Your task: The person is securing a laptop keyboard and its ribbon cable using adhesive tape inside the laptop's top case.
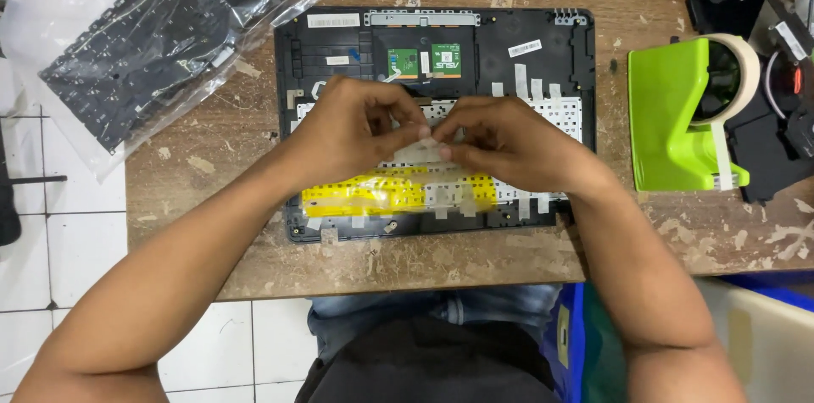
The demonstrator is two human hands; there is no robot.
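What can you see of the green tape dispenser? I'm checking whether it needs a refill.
The bright green plastic tape dispenser stands upright on the worn wooden table, right of the opened black laptop shell. It holds a roll of beige masking tape, which still looks fairly thick. A strip runs down to its front cutter. Neither hand touches it.

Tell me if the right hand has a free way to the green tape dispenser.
Probably yes. The right hand holds a strip of tape together with the left hand over the laptop case. Only bare wooden table lies between it and the green tape dispenser.
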